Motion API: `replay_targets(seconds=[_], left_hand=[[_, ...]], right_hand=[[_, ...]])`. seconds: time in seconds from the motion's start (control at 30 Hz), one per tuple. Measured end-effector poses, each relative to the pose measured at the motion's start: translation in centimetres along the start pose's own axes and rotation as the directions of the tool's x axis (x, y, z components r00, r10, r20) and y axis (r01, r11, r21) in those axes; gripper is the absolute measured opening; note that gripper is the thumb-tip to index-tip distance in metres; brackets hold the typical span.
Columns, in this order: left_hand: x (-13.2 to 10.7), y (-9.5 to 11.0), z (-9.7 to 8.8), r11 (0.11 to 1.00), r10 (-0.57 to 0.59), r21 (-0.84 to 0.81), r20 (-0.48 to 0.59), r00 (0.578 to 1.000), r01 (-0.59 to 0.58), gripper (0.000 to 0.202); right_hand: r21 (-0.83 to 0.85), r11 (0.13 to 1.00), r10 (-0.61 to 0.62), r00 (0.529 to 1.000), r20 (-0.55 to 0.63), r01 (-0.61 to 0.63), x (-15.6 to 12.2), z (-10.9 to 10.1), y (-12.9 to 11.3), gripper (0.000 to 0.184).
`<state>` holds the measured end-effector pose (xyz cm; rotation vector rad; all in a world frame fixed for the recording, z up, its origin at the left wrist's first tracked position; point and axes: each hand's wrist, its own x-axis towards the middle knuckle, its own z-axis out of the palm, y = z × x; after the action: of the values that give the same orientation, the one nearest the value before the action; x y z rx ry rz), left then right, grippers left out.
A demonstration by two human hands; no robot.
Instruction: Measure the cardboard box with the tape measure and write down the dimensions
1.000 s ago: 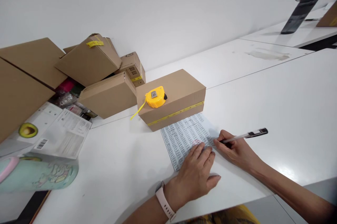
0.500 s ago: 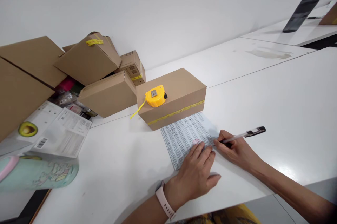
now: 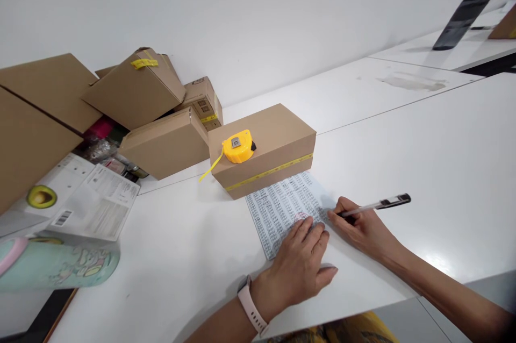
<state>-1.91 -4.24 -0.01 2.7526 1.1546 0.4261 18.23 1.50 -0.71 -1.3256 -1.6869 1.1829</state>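
A sheet of paper (image 3: pixel 278 214) covered in rows of dark writing, with a red mark on it, lies on the white table. My left hand (image 3: pixel 302 262) rests flat on its lower part, fingers stretched out and thumb apart. In my right hand (image 3: pixel 358 230) is a pen (image 3: pixel 379 205) with a clear barrel and black cap end, gripped near its tip at the paper's right edge. Just beyond the sheet stands a cardboard box (image 3: pixel 278 128) banded with yellow tape. On top of that box sits a yellow tape measure (image 3: pixel 238 146), its strip end hanging over the side.
Several cardboard boxes (image 3: pixel 137 90) are piled at the left against the wall. Nearer lie a white carton (image 3: pixel 100 198) with an avocado picture and a mint-green bottle (image 3: pixel 80 265). A dark bottle (image 3: pixel 463 18) stands far right on the table (image 3: pixel 403 160).
The pen's rear end has shifted very slightly to the right with my right hand. My left hand and the boxes look the same.
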Motion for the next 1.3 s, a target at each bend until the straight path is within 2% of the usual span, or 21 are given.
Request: replay_targets(seconds=[0.43, 0.67, 1.3], left_hand=[[0.0, 0.09, -0.07, 1.0, 0.001, 0.001, 0.005, 1.0, -0.001, 0.056], [-0.06, -0.07, 0.34, 0.999, 0.024, 0.035, -0.046, 0.999, -0.022, 0.057], [0.02, -0.07, 0.23, 1.0, 0.021, 0.007, -0.039, 0.999, -0.02, 0.057]], right_hand=[[0.004, 1.0, -0.004, 1.0, 0.022, 0.004, -0.05, -0.09, -0.29, 0.034], [-0.009, 1.0, -0.003, 1.0, 0.017, 0.003, 0.09, -0.06, -0.32, 0.033], [-0.051, 0.999, -0.001, 1.0, -0.002, 0.001, 0.04, -0.1, 0.0, 0.031]])
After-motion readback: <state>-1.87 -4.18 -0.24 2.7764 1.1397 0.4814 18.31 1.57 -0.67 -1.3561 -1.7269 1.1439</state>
